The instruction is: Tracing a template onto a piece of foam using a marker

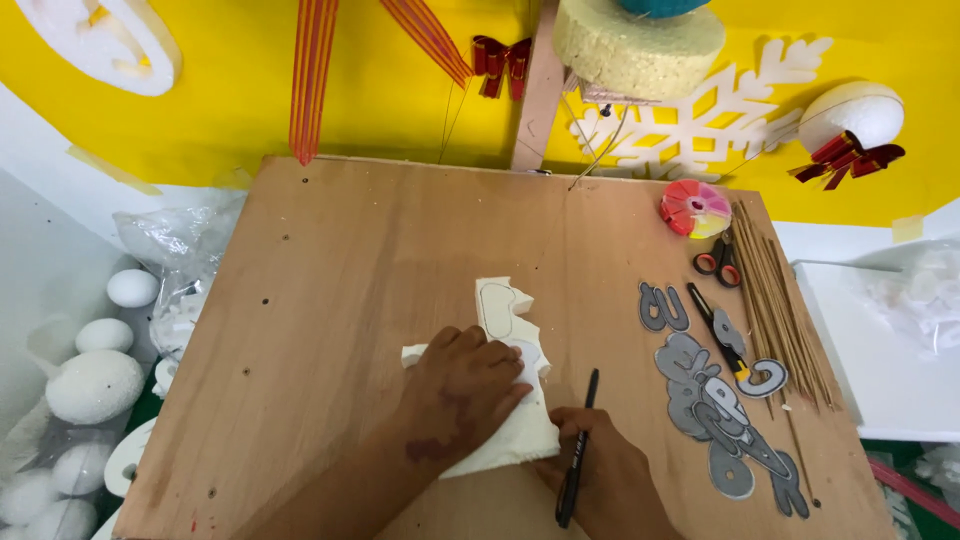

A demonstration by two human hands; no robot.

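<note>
My left hand (pixel 462 392) lies flat on a white foam piece (pixel 508 310) on the wooden board (pixel 340 270), pressing it down. The foam has a pen outline drawn near its far end. My right hand (pixel 610 475) is at the foam's near right corner and grips a black pen (pixel 579 440), its tip pointing away from me beside the foam's right edge.
Grey cut-out shapes (pixel 712 400), a black utility knife (pixel 722 338), small scissors (pixel 719 262), wooden skewers (pixel 780 300) and a round multicoloured box (pixel 695 208) lie on the board's right side. Foam eggs (pixel 95 385) sit off the left edge. A yellow wall with foam decorations is behind.
</note>
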